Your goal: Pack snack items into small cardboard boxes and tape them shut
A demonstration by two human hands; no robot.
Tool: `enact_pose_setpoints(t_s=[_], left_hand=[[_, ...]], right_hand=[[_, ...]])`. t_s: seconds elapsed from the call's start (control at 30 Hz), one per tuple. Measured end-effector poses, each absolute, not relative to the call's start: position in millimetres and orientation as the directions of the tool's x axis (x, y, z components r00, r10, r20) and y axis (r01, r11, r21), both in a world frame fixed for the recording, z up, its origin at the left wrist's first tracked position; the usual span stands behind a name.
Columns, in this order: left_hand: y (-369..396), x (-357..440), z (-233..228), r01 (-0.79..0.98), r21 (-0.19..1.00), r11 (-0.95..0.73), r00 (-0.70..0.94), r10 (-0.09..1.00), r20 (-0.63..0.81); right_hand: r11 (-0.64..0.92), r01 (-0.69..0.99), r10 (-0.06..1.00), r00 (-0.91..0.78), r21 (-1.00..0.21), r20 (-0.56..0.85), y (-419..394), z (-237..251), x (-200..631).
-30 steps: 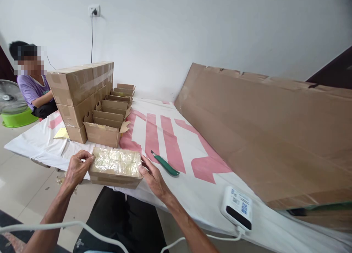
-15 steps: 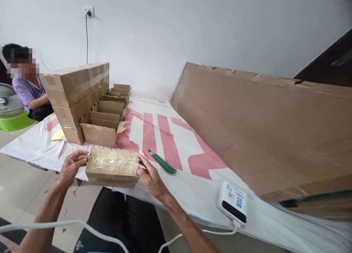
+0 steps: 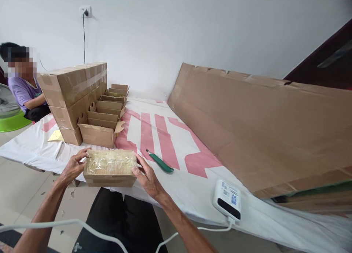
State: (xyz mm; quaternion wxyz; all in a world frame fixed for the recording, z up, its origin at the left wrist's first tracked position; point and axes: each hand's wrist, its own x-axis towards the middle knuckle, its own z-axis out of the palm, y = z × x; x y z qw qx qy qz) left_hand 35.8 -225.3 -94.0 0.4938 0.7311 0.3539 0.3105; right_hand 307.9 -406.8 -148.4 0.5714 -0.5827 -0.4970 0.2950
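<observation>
At the near edge of the bench (image 3: 192,194), which is covered by a white cloth with pink stripes, a small cardboard box (image 3: 110,170) sits between both hands, its top covered in shiny clear tape. The left hand (image 3: 72,167) grips the box's left end, fingers curled over the upper corner, and the right hand (image 3: 145,176) presses flat against the right end with the fingers spread along the side (so the box is clasped from both ends, resting on or just above the cloth). A white cable (image 3: 68,223) crosses the lowest part of the view in front of the person's dark trousers. Just beyond the right hand a green-handled utility knife (image 3: 160,161) lies on a pink stripe, apart from the box. Further right along the near edge lies a white power bank (image 3: 227,200) with a cord plugged into it. Behind the held box, toward the left edge, stands a row of open cardboard boxes (image 3: 103,119), running back to the wall, and touching them on the left is a stack of sealed cartons (image 3: 73,93). A large flat cardboard sheet (image 3: 261,124) leans over the right side of the bench. At the far left another person in a purple shirt (image 3: 23,91) sits beside a green basin (image 3: 12,121).
</observation>
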Motion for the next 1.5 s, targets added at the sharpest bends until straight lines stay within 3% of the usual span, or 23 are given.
enact_pose_setpoints(t_s=[0.17,0.33,0.4,0.47,0.57,0.63,0.8,1.0,1.13,1.27,1.37,1.5], left_hand=[[-224.0,53.3,-97.3,0.241,0.903,-0.356,0.650,0.750,0.122],[-222.6,65.0,-112.1,0.150,0.899,-0.412,0.649,0.727,0.225],[-222.4,64.2,-117.5,0.112,0.898,-0.425,0.644,0.719,0.260],[-222.3,61.7,-120.7,0.098,0.890,-0.446,0.650,0.705,0.282],[-223.1,58.5,-119.8,0.111,0.874,-0.473,0.671,0.684,0.285],[-224.3,58.3,-116.3,0.126,0.869,-0.478,0.689,0.673,0.270],[-228.5,65.8,-108.9,0.151,0.854,-0.498,0.717,0.650,0.252],[-230.8,71.4,-110.0,0.168,0.835,-0.524,0.755,0.613,0.232],[-231.2,69.1,-107.4,0.189,0.836,-0.516,0.776,0.599,0.195],[-232.9,69.7,-104.6,0.209,0.838,-0.504,0.773,0.610,0.174],[-234.2,71.1,-104.4,0.216,0.841,-0.497,0.765,0.621,0.170],[-234.9,72.0,-105.5,0.210,0.842,-0.498,0.761,0.624,0.178]], right_hand=[[0.127,0.311,0.892,0.380,-0.942,0.246,-396.4,-149.9,311.7],[0.138,0.457,0.850,0.402,-0.879,0.342,-397.7,-162.7,353.0],[0.067,0.620,0.814,0.420,-0.782,0.402,-402.3,-170.6,382.1],[-0.098,0.775,0.809,0.427,-0.624,0.403,-408.2,-179.8,410.7],[-0.381,0.844,0.859,0.474,-0.377,0.193,-416.7,-194.3,438.9],[-0.468,0.832,0.856,0.511,-0.297,0.082,-420.3,-202.9,445.0],[-0.494,0.803,0.833,0.547,-0.333,0.086,-420.6,-212.8,439.6],[-0.496,0.722,0.754,0.634,-0.482,0.172,-418.7,-192.3,447.5],[-0.410,0.686,0.743,0.633,-0.601,0.216,-419.0,-147.7,444.0],[-0.004,0.642,0.891,0.350,-0.767,0.289,-412.9,-88.6,407.1],[0.182,0.689,0.927,0.119,-0.701,0.357,-402.7,-52.8,375.4],[0.289,0.750,0.926,-0.060,-0.595,0.374,-387.9,-26.1,354.9]])
